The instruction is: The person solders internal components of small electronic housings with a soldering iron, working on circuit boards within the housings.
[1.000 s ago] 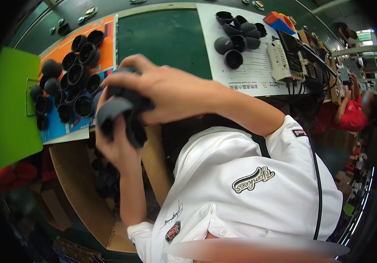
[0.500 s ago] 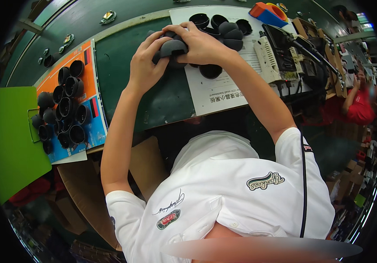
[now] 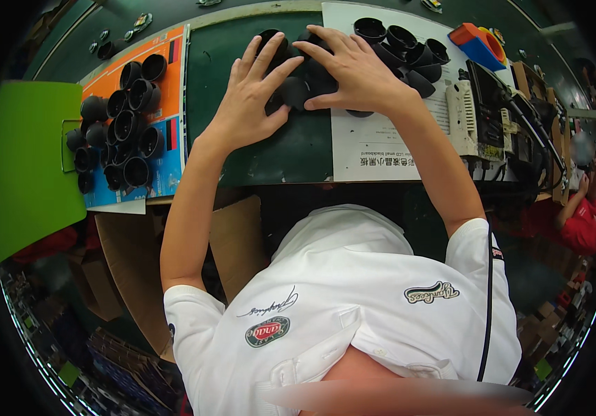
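Observation:
Several black cup-shaped plastic shells (image 3: 294,92) lie in a cluster on the green tabletop in front of me. My left hand (image 3: 251,100) is at their left side, its fingers spread, thumb and fingertips beside the nearest shells. From the right, my right hand (image 3: 357,73) reaches over the cluster with its fingers apart, partly hiding it. Neither hand is closed round a shell; whether the fingertips touch them I cannot tell. More black shells (image 3: 402,38) sit on the white printed sheet (image 3: 371,156), just beyond my right hand.
To the left, many black shells (image 3: 128,125) stand on an orange and blue sheet (image 3: 166,159), beside a bright green panel (image 3: 31,166). A blue and orange tape dispenser (image 3: 480,47) and a beige-sided device (image 3: 475,118) with cables are at the right. A co-worker in red (image 3: 579,225) is farther right.
Both hands have loosened from round the shells, and their fingers are spread wider. The shells they enclosed now lie more exposed on the tabletop. The whole view has shifted.

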The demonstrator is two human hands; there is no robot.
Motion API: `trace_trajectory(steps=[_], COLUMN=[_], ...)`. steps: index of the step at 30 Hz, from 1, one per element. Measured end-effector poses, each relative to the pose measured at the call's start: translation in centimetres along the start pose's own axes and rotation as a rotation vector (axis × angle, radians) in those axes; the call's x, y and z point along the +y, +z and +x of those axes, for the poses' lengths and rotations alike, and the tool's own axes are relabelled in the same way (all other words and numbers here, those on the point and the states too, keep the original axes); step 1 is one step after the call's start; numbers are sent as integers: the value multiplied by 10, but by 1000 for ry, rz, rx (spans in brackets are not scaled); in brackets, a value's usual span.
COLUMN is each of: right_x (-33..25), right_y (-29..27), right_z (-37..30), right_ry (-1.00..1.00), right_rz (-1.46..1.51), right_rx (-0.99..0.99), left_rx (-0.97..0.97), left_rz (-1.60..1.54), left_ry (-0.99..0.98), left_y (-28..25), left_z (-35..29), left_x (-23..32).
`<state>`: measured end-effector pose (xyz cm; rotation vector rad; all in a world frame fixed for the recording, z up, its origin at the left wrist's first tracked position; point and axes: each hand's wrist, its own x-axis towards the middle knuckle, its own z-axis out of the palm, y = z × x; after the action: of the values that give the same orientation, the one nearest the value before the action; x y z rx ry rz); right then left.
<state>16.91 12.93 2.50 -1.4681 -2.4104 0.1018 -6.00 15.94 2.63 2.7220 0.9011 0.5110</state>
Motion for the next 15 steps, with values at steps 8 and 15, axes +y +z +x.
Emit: trace_trajectory(steps=[8, 15], right_x=[-30, -39], right_y=[-6, -8], right_z=[26, 34], right_ry=[-35, -126], right_rz=[19, -229], right_rx=[95, -49], left_rx=[549, 608], left_rz=[-374, -457], left_ry=[-243, -261], left_y=[60, 52], left_z=[-14, -26], left_x=[-17, 23])
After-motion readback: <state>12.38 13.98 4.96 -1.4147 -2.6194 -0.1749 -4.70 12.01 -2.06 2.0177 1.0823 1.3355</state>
